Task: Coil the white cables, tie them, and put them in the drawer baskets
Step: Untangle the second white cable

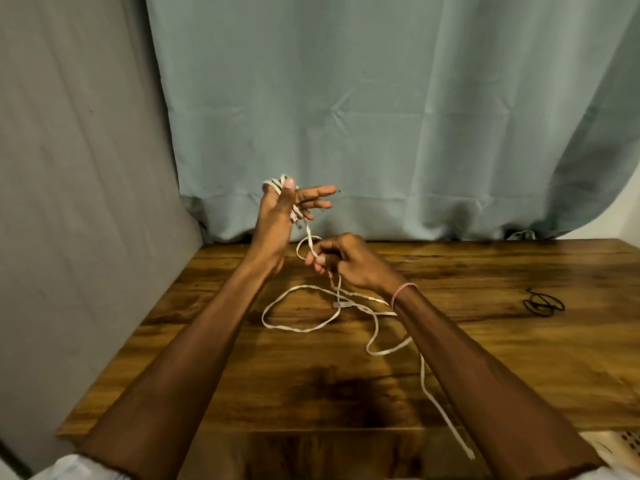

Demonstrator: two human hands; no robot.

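Note:
A long white cable (294,329) lies in loose loops on the wooden table (519,358) and trails off the front edge at the right. My left hand (280,216) is raised above the table's back edge, its fingers spread, with several turns of the cable wound round them and the thumb pressing on the turns. Just below and to the right, my right hand (346,261) pinches the cable strand that runs down from the coil, making a small loop between the two hands.
A few black ties (543,303) lie on the table at the right. A pale basket corner (616,445) shows at the bottom right edge. A green curtain (381,116) hangs behind the table and a grey wall stands at the left.

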